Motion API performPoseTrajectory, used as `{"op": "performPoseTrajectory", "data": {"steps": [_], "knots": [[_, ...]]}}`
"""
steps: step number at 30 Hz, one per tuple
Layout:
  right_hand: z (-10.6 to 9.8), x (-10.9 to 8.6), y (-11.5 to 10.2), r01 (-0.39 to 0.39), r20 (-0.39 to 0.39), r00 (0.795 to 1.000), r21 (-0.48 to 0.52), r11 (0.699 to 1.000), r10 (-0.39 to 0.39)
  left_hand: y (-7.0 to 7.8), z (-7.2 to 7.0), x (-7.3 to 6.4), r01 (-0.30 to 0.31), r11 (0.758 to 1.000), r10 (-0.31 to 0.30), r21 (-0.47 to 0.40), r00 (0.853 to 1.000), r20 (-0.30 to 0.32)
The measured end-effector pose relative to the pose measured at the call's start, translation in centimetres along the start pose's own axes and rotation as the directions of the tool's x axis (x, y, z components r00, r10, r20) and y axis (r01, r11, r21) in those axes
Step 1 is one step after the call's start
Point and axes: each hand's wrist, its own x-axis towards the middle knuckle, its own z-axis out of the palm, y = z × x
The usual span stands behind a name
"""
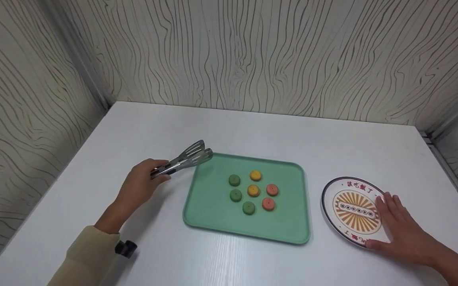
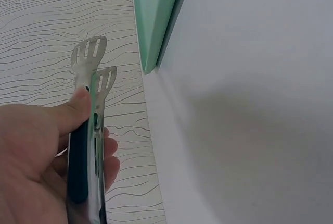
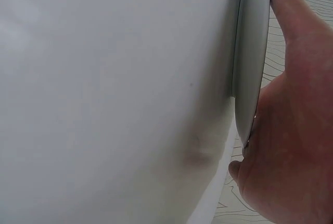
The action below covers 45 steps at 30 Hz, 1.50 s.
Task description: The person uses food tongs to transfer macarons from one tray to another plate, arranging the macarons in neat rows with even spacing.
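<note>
My left hand holds metal tongs with slotted heads, their tips over the far left corner of a green tray. The left wrist view shows thumb and fingers around the dark-gripped handles of the tongs, and the slotted heads stand slightly apart. On the tray lie three green macarons, two yellow macarons and two pink macarons. To the right, my right hand rests on the right rim of a round plate with an orange ray pattern, fingers extended and thumb spread toward the near edge.
The white table carries the tray near its middle and the plate on the right. Wood-grain patterned panels rise behind the table and on both sides. A dark strap piece sits at the left wrist.
</note>
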Motion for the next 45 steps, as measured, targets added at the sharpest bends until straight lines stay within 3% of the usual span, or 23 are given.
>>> {"op": "performPoseTrajectory", "data": {"steps": [6, 13, 26, 35, 45], "knots": [[0.1, 0.0, -0.2, -0.005, 0.009, 1.000, 0.006, 1.000, 0.005, 0.3, -0.1, -0.2, -0.043, 0.999, 0.043, 0.001, 0.999, -0.020], [-0.1, 0.0, -0.3, 0.004, 0.017, 1.000, 0.008, 1.000, -0.004, 0.2, 0.0, -0.4, -0.098, 0.995, 0.098, -0.008, 0.995, 0.004], [-1.3, 1.1, -0.7, 0.010, 0.049, 0.999, 0.012, 1.000, -0.011, 0.0, 1.2, -2.3, -0.054, 0.998, 0.056, -0.034, 0.998, 0.033], [-0.4, 0.7, -1.2, 0.002, 0.030, 1.000, 0.016, 1.000, -0.002, 0.7, 1.1, -0.7, -0.114, 0.993, 0.116, -0.033, 0.989, 0.091], [-0.6, -0.1, -0.7, -0.031, 0.027, 0.999, 0.021, 0.999, 0.030, 1.3, 2.6, 1.5, -0.103, 0.994, 0.109, -0.042, 0.981, 0.159]]}}
